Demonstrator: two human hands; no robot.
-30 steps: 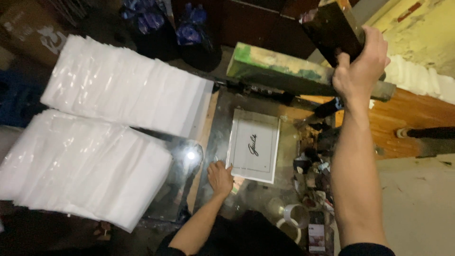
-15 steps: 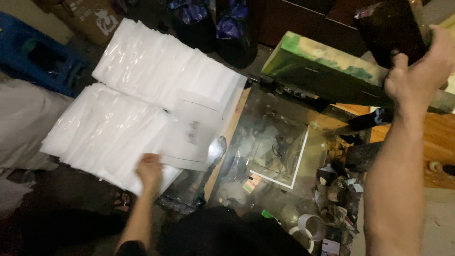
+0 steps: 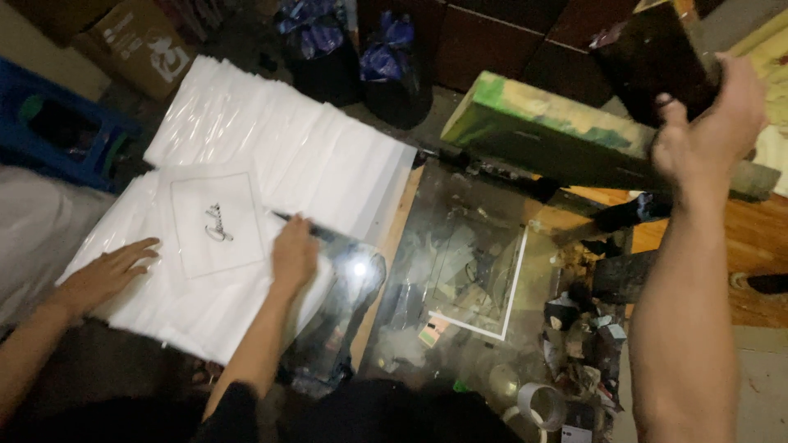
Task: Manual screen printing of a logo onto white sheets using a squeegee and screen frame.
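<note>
Item 1, far left: a co-worker's hand (image 3: 105, 275) lies flat on the stack of white sheets (image 3: 328, 164).
Item 2: printed sheet (image 3: 215, 226) with a black mark, lying on top of that stack.
Item 3: my left hand (image 3: 294, 254), palm down at the sheet's right edge, grasping nothing.
Item 4: glass plate (image 3: 427, 246), no sheet inside its white outline.
Item 5: green frame (image 3: 542, 135), tilted up.
Item 6: my right hand (image 3: 706, 123), raised and clenched around a dark block (image 3: 648, 57).
Status, as I judge it: one print is stacked and the plate awaits a fresh sheet.
</note>
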